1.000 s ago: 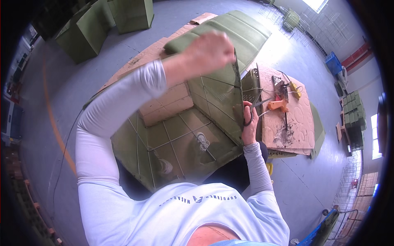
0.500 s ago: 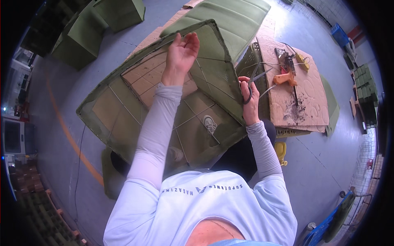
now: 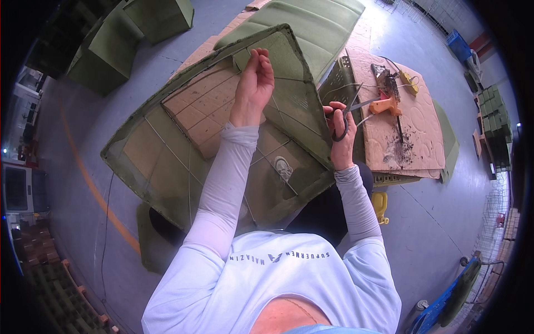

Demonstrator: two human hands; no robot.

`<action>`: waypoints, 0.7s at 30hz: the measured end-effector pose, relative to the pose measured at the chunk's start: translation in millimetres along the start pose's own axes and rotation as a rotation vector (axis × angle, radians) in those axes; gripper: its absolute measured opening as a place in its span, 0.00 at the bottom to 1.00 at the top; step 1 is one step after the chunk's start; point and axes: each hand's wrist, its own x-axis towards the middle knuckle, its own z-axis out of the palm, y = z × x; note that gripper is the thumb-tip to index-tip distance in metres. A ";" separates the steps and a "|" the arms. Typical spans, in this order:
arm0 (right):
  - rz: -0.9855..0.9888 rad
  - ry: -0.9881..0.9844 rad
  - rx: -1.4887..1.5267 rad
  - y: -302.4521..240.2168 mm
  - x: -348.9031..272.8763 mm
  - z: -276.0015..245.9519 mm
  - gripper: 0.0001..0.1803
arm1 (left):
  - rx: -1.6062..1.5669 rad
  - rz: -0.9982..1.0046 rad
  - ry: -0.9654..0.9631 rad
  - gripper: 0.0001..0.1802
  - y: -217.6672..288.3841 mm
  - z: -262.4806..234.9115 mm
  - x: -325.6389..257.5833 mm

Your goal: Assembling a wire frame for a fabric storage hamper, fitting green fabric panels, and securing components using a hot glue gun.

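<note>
A large green fabric box (image 3: 129, 177) with a thin wire grid leans across my lap, its open side toward me. My left hand (image 3: 254, 86) is raised over the box's inside near the far rim, palm up. Its fingers are curled together at the tips, and I cannot make out whether something thin is between them. In my right hand (image 3: 344, 139), at the box's right edge, is a pair of scissors (image 3: 364, 104). Its dark handle loops round the fingers and its blades are spread, pointing away to the right.
Right of the box, cardboard (image 3: 409, 139) on a crate carries an orange glue gun (image 3: 386, 104) and a yellow power strip (image 3: 410, 82). A green padded panel (image 3: 300, 25) lies beyond. Green boxes (image 3: 105, 58) stand at far left. A cable (image 3: 105, 222) runs along the floor.
My left hand has moved slightly right and its fingers have drawn together. The scissors blades have spread wider. The box has shifted slightly left.
</note>
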 end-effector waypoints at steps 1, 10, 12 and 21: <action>-0.004 -0.009 0.000 -5.5 -1.0 1.1 0.16 | -0.002 -0.002 -0.003 0.07 -1.2 0.6 -5.5; -0.231 -0.272 -0.558 -66.5 17.8 11.6 0.22 | 0.357 0.095 0.020 0.10 3.7 14.8 -38.3; -0.230 -0.290 -0.525 -83.7 27.1 23.6 0.22 | 0.426 0.104 0.027 0.10 7.8 16.7 -41.7; 0.258 -0.633 -0.911 -136.2 88.0 58.7 0.33 | 0.396 0.072 -0.006 0.11 9.1 11.1 -41.7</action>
